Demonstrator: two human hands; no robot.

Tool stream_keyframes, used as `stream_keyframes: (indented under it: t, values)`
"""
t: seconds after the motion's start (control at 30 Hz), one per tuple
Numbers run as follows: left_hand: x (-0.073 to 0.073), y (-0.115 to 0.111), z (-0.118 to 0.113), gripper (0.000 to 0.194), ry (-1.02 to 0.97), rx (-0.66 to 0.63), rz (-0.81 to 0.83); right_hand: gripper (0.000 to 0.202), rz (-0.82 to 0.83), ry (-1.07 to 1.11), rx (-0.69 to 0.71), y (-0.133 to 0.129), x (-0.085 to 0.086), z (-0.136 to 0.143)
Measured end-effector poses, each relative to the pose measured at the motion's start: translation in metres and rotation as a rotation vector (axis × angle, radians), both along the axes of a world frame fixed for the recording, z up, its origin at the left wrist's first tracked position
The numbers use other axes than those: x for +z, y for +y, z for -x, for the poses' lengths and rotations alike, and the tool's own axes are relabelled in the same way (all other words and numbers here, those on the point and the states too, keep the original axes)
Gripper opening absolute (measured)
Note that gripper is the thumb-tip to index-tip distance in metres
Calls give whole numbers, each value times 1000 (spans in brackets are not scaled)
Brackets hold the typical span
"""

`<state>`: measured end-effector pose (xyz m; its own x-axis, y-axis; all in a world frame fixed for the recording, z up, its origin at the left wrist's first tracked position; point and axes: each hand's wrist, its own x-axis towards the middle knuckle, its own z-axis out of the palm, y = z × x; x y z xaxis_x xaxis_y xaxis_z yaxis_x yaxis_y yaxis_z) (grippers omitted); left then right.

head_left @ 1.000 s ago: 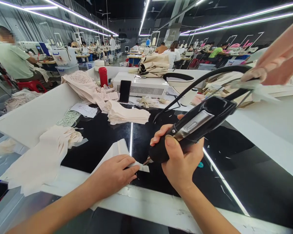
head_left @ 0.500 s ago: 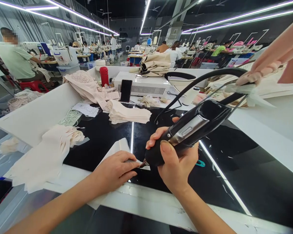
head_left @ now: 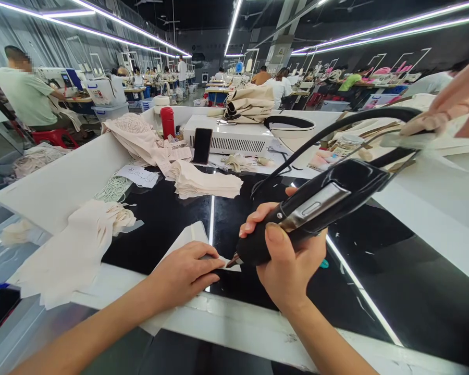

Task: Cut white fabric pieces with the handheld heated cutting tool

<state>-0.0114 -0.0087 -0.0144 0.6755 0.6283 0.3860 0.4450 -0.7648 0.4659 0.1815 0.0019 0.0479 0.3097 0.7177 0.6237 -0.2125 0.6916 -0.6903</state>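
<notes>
My right hand (head_left: 287, 265) is wrapped around a black corded hand tool (head_left: 316, 208) with a silver side plate. Its narrow metal tip (head_left: 234, 259) points down to the left, at the edge of a pale fabric piece (head_left: 185, 237). Whether the tip touches the fabric I cannot tell. My left hand (head_left: 183, 271) lies flat on that piece, fingers stretched out toward the tip and covering much of the fabric. Below the tool, a small teal object (head_left: 324, 264) shows partly behind my right hand.
A stack of cream fabric pieces (head_left: 203, 179) lies on the black tabletop (head_left: 375, 250). More cloth (head_left: 70, 250) drapes over the left edge. Farther back are a phone (head_left: 202, 146), a red bottle (head_left: 167, 123) and a white vented box (head_left: 226, 136). A pinkish band (head_left: 422, 125) surrounds the cable.
My right hand and the tool have shifted slightly right, and the cable with the pinkish band has swung right. My left hand and the fabric have hardly moved.
</notes>
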Motion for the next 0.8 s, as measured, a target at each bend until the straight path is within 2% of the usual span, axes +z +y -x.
stream_keyframes:
  t: [0.43, 0.8]
  values:
    - [3, 2, 0, 29, -8, -7, 76, 30, 5, -8, 5, -1, -4, 5]
    - [2, 1, 1, 25, 2, 9, 34, 38, -4, -14, -44, -1, -4, -11]
